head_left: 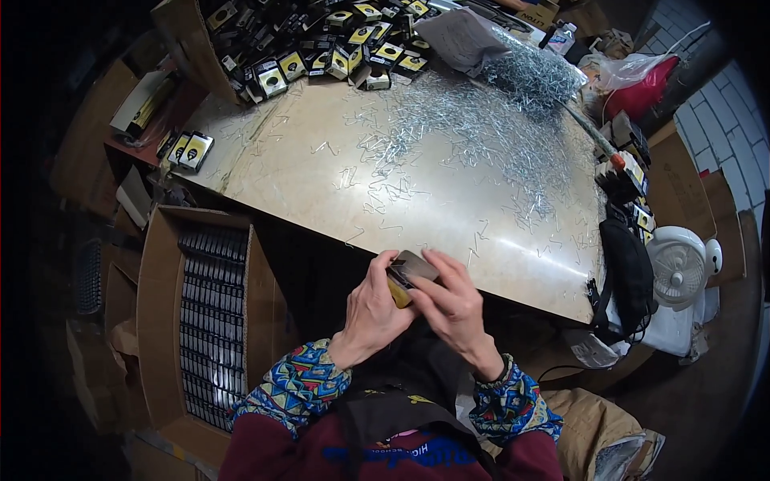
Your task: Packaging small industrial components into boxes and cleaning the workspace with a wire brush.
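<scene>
My left hand is closed around a small black-and-yellow box, just off the near edge of the table. A smooth grey flat piece shows at the top of the box; whether it is part of the box or lies in it, I cannot tell. From the other side my right hand grips the same piece, thumb and fingers bent onto it. Thin bent metal wires are strewn over the table beyond my hands, densest toward the far right.
Many black-and-yellow small boxes are heaped at the far left. An open carton with rows of packed dark items stands at my left. A white fan and a black pouch are at the right. A wire-filled bag lies at the back.
</scene>
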Demonstrator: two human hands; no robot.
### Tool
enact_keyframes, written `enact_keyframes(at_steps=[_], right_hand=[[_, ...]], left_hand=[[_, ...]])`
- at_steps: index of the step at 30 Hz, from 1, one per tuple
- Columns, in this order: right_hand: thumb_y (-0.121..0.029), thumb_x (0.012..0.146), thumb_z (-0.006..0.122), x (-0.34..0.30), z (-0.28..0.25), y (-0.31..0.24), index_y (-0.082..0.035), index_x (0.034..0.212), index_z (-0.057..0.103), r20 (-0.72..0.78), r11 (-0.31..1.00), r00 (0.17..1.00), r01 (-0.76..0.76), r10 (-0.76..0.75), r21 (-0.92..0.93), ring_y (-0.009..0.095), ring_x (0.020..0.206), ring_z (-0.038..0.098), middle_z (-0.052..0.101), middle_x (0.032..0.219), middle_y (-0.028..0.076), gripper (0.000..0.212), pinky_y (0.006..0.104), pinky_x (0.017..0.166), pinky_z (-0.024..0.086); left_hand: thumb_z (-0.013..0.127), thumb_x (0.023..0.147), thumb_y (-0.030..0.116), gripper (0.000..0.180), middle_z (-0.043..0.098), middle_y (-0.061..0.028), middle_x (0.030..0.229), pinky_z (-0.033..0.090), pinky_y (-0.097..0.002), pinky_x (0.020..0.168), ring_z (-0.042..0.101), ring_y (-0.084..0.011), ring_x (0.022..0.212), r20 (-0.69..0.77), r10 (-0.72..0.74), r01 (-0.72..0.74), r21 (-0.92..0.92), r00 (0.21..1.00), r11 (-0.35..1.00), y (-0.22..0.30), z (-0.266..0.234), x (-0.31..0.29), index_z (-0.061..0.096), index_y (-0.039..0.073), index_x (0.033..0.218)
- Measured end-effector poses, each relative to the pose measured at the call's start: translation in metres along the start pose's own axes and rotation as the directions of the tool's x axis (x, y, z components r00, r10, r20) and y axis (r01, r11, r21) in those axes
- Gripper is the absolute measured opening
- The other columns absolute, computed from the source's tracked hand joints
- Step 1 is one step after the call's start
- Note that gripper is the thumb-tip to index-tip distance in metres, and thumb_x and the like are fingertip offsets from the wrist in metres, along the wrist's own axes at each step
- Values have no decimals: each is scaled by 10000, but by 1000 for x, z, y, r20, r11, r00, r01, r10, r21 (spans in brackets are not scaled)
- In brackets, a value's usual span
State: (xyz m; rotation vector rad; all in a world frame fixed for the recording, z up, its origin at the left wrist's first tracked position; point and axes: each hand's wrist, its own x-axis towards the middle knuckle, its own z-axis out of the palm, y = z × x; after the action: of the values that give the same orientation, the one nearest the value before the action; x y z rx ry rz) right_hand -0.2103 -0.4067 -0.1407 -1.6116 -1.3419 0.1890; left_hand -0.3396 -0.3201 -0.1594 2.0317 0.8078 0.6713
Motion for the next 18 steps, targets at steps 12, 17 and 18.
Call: enact_keyframes(at_steps=[12, 17, 18], right_hand=[[-32, 862, 703, -13, 19, -13, 33, 1085, 700, -16, 777, 866, -439, 499, 451, 98, 889, 660, 730, 993, 115, 232, 223, 784, 530], [-10, 879, 684, -11, 18, -17, 51, 1101, 689, -8, 763, 852, -464, 523, 451, 94, 887, 646, 720, 1011, 109, 231, 209, 813, 520], [-14, 881, 684, -10, 17, -17, 55, 1101, 687, -13, 772, 858, -455, 513, 444, 89, 888, 642, 721, 1007, 102, 230, 210, 809, 522]], left_hand=[[785, 719, 163, 691, 581, -232, 993, 519, -448, 725, 616, -422, 893, -2, 58, -57, 123, 998, 991, 1, 3, 2, 363, 2, 1241], [780, 722, 160, 684, 566, -239, 1013, 503, -451, 752, 601, -433, 898, -19, 97, -95, 106, 995, 990, -2, 5, -3, 366, -21, 1236], [780, 722, 160, 684, 566, -239, 1013, 503, -451, 752, 601, -433, 898, -21, 97, -94, 106, 995, 990, -2, 5, -3, 366, -21, 1236]])
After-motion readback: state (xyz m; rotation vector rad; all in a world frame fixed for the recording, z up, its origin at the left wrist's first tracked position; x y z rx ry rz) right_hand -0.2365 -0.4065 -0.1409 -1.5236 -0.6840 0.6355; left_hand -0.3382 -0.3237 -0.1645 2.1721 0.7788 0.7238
